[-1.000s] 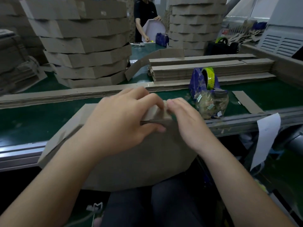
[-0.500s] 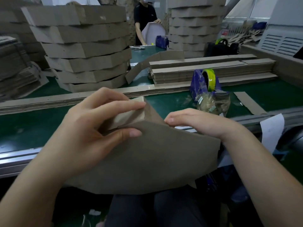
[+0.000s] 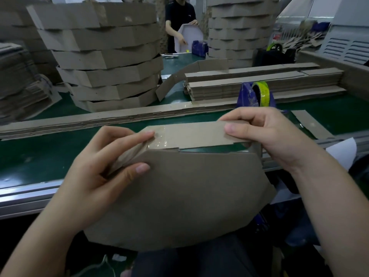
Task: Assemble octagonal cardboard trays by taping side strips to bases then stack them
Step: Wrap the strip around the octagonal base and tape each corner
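A brown octagonal cardboard base [image 3: 185, 198] rests on my lap, tilted toward me. Along its far edge stands a side strip [image 3: 195, 134], with shiny clear tape [image 3: 157, 141] over its left corner. My left hand [image 3: 103, 166] pinches that taped corner, thumb on the base and fingers on the strip. My right hand [image 3: 265, 134] pinches the strip's right end between thumb and fingers. A narrow gap shows between strip and base toward the right. A blue tape dispenser [image 3: 255, 94] with a yellow-green roll sits just behind my right hand.
A stack of finished trays [image 3: 103, 56] stands at the back left, another stack [image 3: 237, 31] at the back right. Bundles of flat strips [image 3: 263, 82] lie across the green table [image 3: 46, 154]. A person [image 3: 179, 23] works at the far end.
The tray has turned, bringing a new strip section to the far edge. My right hand moved from the base's edge up to the strip's right end; my left hand shifted to the taped corner.
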